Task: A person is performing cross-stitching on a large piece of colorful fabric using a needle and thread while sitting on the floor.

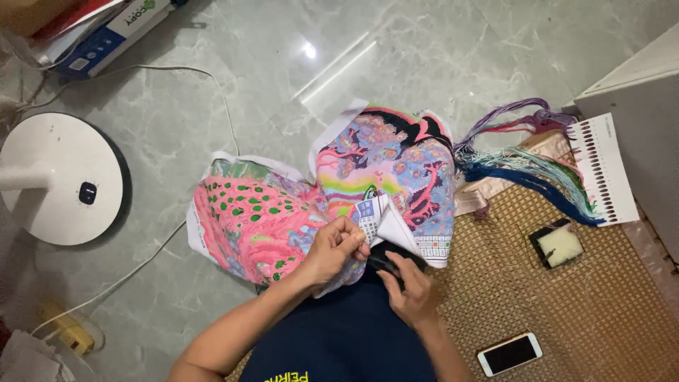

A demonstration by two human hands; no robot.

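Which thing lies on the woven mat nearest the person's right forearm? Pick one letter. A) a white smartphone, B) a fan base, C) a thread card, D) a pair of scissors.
A: the white smartphone lies screen up on the woven mat just beside the right forearm, while the thread card sits farther up and the fan base stands off the mat.

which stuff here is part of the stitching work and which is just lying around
In use:
left hand
right hand
printed cloth
thread bundle
thread card

Lying about:
phone
fan base
power strip
small black tray
woven mat
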